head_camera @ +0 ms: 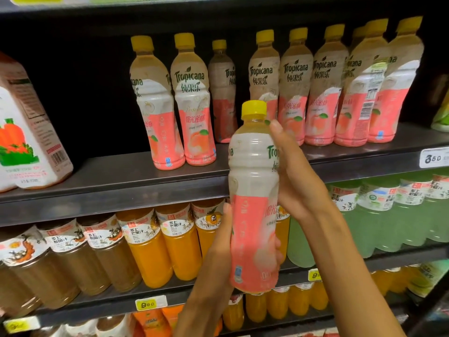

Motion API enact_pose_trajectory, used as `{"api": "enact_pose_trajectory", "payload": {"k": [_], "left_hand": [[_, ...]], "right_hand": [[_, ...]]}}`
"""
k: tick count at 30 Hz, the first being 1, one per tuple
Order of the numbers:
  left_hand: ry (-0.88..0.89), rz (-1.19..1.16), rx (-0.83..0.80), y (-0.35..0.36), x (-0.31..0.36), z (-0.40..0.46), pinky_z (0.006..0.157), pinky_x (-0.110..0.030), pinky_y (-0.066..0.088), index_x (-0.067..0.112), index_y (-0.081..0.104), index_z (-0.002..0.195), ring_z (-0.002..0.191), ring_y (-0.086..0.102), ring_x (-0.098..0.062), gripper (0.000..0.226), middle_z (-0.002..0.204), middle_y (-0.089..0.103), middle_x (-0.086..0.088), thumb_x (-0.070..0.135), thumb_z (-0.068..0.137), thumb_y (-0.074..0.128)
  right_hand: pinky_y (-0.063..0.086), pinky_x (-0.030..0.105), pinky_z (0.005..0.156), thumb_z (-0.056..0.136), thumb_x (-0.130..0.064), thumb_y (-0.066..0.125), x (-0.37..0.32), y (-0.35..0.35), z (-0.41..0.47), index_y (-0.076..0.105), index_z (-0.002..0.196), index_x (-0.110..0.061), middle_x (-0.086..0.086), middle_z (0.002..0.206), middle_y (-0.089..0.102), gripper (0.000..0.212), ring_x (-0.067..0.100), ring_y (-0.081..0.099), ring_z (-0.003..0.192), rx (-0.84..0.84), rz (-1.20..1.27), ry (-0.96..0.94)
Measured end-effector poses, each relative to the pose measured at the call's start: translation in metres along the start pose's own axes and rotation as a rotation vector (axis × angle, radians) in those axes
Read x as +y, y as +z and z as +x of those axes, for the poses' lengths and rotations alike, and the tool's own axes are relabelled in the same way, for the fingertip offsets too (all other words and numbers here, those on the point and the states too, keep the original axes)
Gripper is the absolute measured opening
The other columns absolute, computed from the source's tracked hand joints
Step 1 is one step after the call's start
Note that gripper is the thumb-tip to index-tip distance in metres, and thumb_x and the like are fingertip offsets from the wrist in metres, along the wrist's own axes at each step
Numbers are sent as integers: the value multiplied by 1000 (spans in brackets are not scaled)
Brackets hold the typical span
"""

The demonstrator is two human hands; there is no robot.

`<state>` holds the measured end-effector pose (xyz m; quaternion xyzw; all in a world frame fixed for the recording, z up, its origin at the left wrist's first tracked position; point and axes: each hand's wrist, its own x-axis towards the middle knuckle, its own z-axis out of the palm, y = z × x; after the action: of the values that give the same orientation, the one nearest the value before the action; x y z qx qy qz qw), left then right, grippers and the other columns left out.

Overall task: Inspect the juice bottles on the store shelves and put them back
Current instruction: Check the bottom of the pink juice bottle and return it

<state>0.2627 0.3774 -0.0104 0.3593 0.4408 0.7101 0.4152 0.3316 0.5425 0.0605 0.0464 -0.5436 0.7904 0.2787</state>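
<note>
— So, where is the peach juice bottle (254, 198) now?

— It is upright in front of the shelves, at the middle of the view, with its yellow cap (254, 107) at 12 o'clock. Both hands hold it.

— How are the fingers?

— The left hand (220, 249) grips the lower pink part from 8 o'clock; the thumb lies on the label and the fingertips curl round the far side. The right hand (295, 176) holds the white upper part from 3 o'clock, fingers close together and nearly straight, pressed on the bottle.

— And behind?

— The same peach bottles (297, 83) stand in a row on the middle shelf (121, 188), at 12 o'clock. Orange juice bottles (179, 244) stand lower, at 8 o'clock.
</note>
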Motion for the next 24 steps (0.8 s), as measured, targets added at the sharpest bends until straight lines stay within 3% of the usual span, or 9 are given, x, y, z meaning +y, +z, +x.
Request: {"api": "enact_pose_trajectory", "payload": {"k": [1,3,6,10,13,16,19,22,24], "left_hand": [[-21,-2,-18,36,-20,7,66,-35,54,14,70,101,73,66,-25,70,83,67,-13,68,87,28],[-68,44,68,41,-37,12,68,-36,54,13,69,103,74,66,-26,70,84,67,-13,65,90,26],[-76,32,134,28,-29,18,77,-38,56,15,68,110,85,69,-26,68,92,71,-14,66,91,28],[-18,215,258,28,-35,17,95,-37,48,45,68,106,107,65,-11,52,112,71,6,72,85,28],[-7,277,277,27,-34,17,81,-24,52,54,66,97,97,68,-6,44,103,73,11,79,75,38],[4,202,304,29,-39,18,73,-25,57,42,68,102,92,71,-15,61,98,74,1,82,63,44],[-39,9,242,31,-33,19,63,-31,55,21,73,97,73,69,-22,70,84,72,-11,80,74,43],[-106,-129,123,31,-31,18,59,-32,55,12,74,91,66,66,-23,73,78,68,-13,72,80,34],[-124,-161,76,31,-33,17,61,-33,56,14,76,87,67,67,-23,72,78,69,-12,70,84,29]], "right_hand": [[57,33,74,86,-44,55,2,1,1,64,108,-13,7,99,69,39,22,65,91,1,-1,37],[57,39,75,83,-43,59,6,3,4,64,110,-10,15,105,66,43,29,63,93,7,-17,58],[56,37,73,84,-39,61,10,2,5,68,100,-16,12,97,66,29,30,62,91,21,-37,26],[54,32,71,85,-35,63,8,3,0,67,97,-21,5,89,67,19,23,64,88,42,-140,-76],[52,21,67,88,-34,65,8,4,-1,63,105,-18,-5,83,69,23,8,65,77,50,-210,-105],[52,21,66,88,-40,58,9,4,0,61,111,-16,-6,85,70,34,7,67,79,4,-183,-30],[55,26,68,89,-41,58,11,0,4,59,118,-9,1,89,71,44,14,68,82,17,-119,0],[58,39,74,90,-40,56,17,-5,9,67,104,-10,10,88,72,35,26,68,85,15,-15,74],[57,41,77,88,-43,59,21,-6,12,72,93,-13,12,88,73,33,28,69,88,19,18,145]]}}
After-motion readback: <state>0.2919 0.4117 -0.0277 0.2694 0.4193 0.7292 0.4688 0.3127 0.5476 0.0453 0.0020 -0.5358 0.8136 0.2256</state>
